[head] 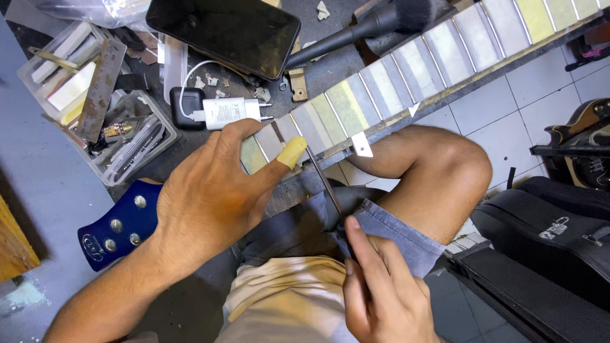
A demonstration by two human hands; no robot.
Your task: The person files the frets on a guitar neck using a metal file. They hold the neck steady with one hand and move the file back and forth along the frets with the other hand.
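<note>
Pressing down on the taped guitar neck [406,76], the left hand [210,197] lies flat across its lower frets. Below it, the right hand [381,286] is clamped on a thin metal file [324,181] angled up against the neck's edge beside the left thumb.

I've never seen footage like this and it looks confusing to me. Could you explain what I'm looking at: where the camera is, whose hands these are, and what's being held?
The one picture comes from a camera worn on a person's head, looking down at their own lap and hands. The left hand, its thumb wrapped in yellowish tape, presses on a guitar neck whose fretboard is masked with strips of tape between the frets. The right hand holds a thin metal tool whose tip meets the neck beside the thumb. The blue headstock sticks out below the left hand. On the bench lie a dark phone, a white charger, a brush and a clear box of tools.
</note>
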